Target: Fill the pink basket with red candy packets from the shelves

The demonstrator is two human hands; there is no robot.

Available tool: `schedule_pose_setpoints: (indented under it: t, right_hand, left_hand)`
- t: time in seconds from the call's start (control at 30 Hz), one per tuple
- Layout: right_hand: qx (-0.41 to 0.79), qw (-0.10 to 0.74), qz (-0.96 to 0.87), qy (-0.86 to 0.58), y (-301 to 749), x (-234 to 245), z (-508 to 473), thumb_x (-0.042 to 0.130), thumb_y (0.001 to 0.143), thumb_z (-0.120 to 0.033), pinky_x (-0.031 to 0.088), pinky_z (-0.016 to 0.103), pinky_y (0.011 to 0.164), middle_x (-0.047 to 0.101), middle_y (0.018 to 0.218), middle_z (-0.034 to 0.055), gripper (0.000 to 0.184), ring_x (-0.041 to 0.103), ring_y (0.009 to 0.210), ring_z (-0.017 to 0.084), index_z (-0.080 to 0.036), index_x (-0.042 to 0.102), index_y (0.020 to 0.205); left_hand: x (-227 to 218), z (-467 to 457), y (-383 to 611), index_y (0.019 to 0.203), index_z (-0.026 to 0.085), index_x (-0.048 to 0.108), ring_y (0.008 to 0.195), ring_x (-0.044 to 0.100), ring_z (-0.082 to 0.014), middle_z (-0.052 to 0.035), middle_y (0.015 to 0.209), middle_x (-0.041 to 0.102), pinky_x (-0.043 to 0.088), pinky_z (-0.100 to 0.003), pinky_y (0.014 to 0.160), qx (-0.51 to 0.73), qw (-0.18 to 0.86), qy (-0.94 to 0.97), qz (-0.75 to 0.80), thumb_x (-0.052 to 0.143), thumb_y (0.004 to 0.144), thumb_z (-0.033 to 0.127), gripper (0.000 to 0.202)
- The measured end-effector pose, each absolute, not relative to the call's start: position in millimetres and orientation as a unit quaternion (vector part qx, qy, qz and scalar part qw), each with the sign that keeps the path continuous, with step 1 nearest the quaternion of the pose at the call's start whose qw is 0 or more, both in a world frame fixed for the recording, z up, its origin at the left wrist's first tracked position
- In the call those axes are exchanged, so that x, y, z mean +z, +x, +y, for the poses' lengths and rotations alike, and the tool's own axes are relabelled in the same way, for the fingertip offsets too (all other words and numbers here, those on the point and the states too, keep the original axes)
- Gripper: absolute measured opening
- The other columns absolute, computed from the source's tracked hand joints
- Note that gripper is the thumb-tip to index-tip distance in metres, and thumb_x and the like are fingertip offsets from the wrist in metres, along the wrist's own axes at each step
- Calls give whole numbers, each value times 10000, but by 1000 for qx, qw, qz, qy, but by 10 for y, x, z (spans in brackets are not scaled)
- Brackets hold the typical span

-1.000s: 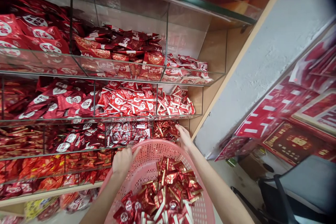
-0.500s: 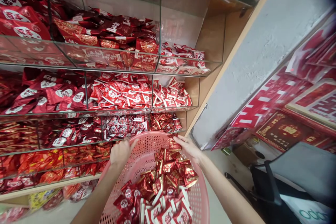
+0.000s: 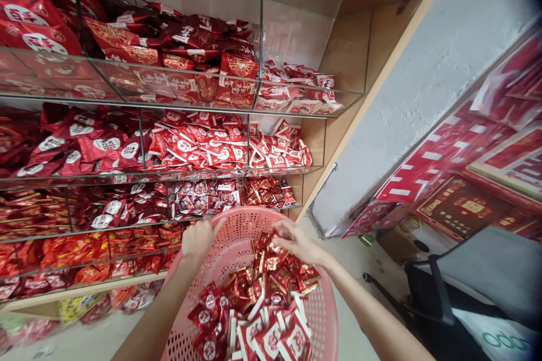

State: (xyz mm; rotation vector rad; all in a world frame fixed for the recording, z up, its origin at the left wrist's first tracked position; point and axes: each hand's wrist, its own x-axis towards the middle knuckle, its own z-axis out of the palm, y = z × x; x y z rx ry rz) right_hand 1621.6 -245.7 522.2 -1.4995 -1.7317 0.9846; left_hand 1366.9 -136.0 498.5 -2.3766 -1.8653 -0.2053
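Observation:
A round pink plastic basket (image 3: 232,231) with a perforated wall fills the lower middle of the view. My left hand (image 3: 200,238) is closed around its far-left rim. Over the far-right side, inside the rim, my right hand (image 3: 298,243) has its fingers bent and apart, touching the red and gold wrapped candies (image 3: 282,277). Whether a candy sits under those fingertips is hard to see. Red packets with white edges (image 3: 271,338) lie at the near side of the basket, with dark red packets (image 3: 208,316) to their left.
Shelves with glass dividers (image 3: 186,172) hold many red candy packets in front and to the left. A small bin of red-gold candies (image 3: 269,193) is just beyond the basket. At right are a grey wall (image 3: 389,101), red printed goods (image 3: 461,206) and a black chair (image 3: 436,293).
My right hand has moved slightly in from the far rim, and its fingers have curled over the candies. The left hand keeps its hold on the basket. The view has shifted slightly.

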Motion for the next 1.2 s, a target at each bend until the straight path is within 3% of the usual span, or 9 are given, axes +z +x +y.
schedule_pose_setpoints:
  t: [0.13, 0.33, 0.63, 0.77, 1.0, 1.2]
  right_hand:
    - [379, 212, -742, -511, 15950, 5172, -2480, 524, 772, -338, 397, 259, 781, 562, 987, 19, 317, 517, 890, 141, -216, 503, 1064]
    - [375, 97, -776, -497, 15623, 4988, -2367, 576, 730, -330, 404, 231, 739, 612, 963, 25, 293, 551, 847, 145, -184, 563, 984]
    - [343, 7, -806, -481, 15453, 4820, -2412, 588, 711, -355, 387, 210, 634, 622, 918, 31, 327, 552, 787, 147, -180, 590, 988]
    - [325, -31, -817, -475, 15418, 4817, -2471, 573, 723, -377, 388, 243, 666, 614, 919, 40, 314, 543, 817, 170, -192, 606, 975]
    - [254, 11, -839, -481, 15435, 4782, -2625, 426, 827, -348, 355, 329, 816, 539, 876, 44, 263, 468, 906, 181, -224, 639, 919]
    - [304, 57, -840, -446, 15437, 4696, -2594, 557, 764, -314, 385, 270, 800, 566, 917, 44, 256, 497, 943, 179, -202, 605, 988]
  left_hand:
    - [5004, -1370, 13673, 882, 77, 597, 686, 595, -276, -173, 686, 619, 367, -308, 549, -65, 46, -780, -620, 64, 781, 616, 765]
    - [4972, -1364, 13674, 877, 77, 590, 681, 601, -272, -176, 693, 620, 377, -308, 567, -66, 68, -782, -616, 66, 788, 607, 751]
    - [4930, -1348, 13663, 870, 77, 592, 661, 597, -285, -177, 686, 617, 381, -326, 551, -75, 77, -785, -610, 66, 793, 594, 741]
    - [4958, -1354, 13669, 865, 67, 595, 657, 599, -280, -188, 684, 618, 385, -324, 557, -80, 62, -785, -611, 78, 788, 601, 747]
    - [4979, -1366, 13672, 857, 78, 584, 656, 606, -291, -170, 676, 619, 397, -327, 542, -73, 76, -783, -613, 86, 800, 581, 711]
    - [4991, -1366, 13683, 843, 79, 585, 641, 609, -290, -163, 657, 618, 399, -324, 529, -76, 82, -785, -609, 88, 800, 583, 709]
